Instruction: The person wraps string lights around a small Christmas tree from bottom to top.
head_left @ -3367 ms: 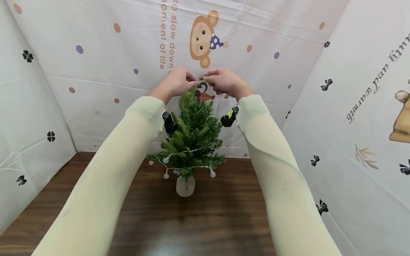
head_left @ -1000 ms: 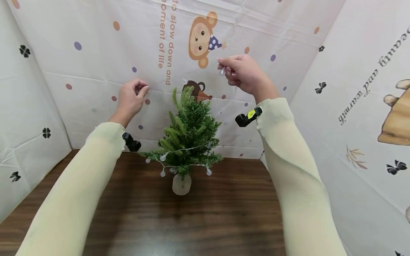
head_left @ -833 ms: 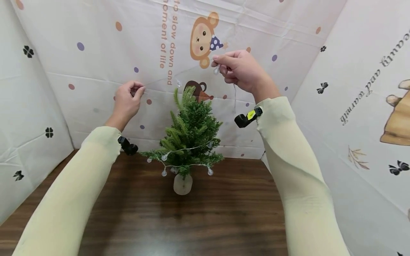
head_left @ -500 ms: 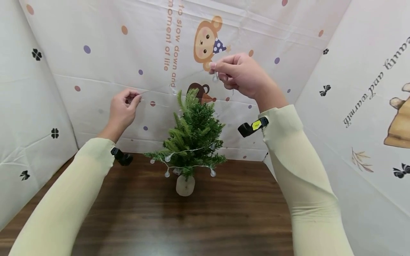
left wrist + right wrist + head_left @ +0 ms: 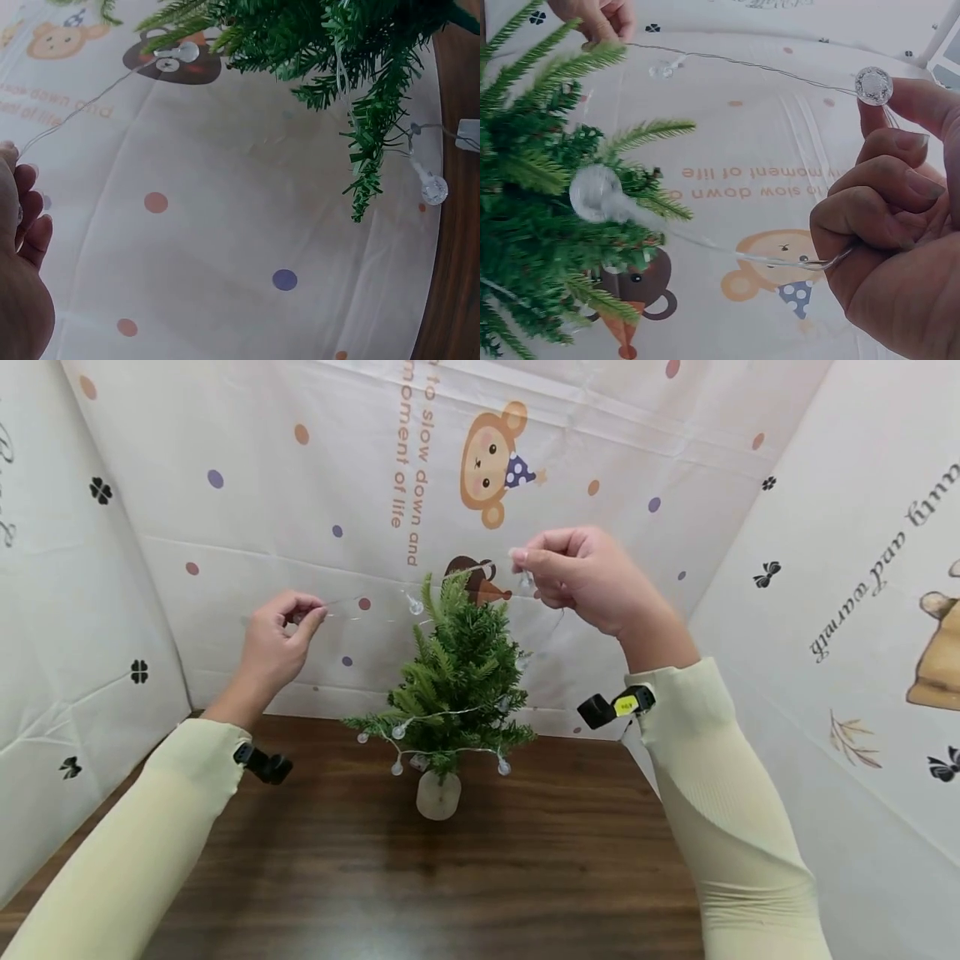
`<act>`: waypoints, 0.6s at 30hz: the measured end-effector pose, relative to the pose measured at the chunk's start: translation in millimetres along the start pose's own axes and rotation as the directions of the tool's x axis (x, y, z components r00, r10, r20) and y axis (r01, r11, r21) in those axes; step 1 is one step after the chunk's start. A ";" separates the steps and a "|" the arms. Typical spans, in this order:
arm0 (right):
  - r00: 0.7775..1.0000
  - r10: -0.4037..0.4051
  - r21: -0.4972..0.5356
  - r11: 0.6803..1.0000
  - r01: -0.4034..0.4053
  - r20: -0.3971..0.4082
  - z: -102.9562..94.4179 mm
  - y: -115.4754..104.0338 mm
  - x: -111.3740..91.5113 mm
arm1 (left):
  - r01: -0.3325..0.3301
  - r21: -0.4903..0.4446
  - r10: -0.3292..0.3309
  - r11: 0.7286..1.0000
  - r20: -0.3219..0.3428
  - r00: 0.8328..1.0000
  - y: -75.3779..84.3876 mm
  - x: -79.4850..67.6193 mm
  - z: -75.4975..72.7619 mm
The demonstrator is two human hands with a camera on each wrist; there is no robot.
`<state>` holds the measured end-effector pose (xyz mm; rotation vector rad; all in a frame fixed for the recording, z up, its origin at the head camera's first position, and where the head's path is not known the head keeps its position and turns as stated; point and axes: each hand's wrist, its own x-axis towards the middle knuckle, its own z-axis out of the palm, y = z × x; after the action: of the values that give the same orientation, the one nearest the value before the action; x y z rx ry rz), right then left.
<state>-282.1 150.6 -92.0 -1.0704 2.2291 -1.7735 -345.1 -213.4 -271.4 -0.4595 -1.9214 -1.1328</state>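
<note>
Left hand [image 5: 273, 639], right hand [image 5: 581, 572]: each grip pinches light string [image 5: 874, 86]. Risk: light string may catch tree [image 5: 465, 668]; hard pull, small base [image 5: 438, 797] could cause toppling.

Tree [image 5: 468, 672] is standing on worktop [image 5: 420, 885], before backdrop [image 5: 255, 560]; side panels [image 5: 67, 618] are rising left and right; left hand [image 5: 277, 639] is hanging left of tree, right hand [image 5: 588, 577] right of treetop [image 5: 453, 589]; light string [image 5: 765, 67] is running between hands; bulb [image 5: 416, 607] is dangling just left of treetop; lower strand [image 5: 450, 750] is crossing bottom branches [image 5: 375, 724].
</note>
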 end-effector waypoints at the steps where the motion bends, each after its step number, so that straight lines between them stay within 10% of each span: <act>1: 1.000 -0.003 0.003 1.000 0.003 0.002 1.0 1.4 -2.9 | -0.014 0.001 0.014 1.000 -0.008 1.000 0.9 -2.1 -1.5; 18: 0.997 -0.067 -0.076 0.995 0.064 -0.031 6.3 18.0 -54.3 | -0.125 0.004 0.124 0.992 0.059 0.991 22.3 -43.3 -12.9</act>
<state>-246.7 177.8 -128.2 -1.1496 2.3237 -1.7578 -299.0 -208.3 -291.3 -0.6056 -1.9185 -1.0412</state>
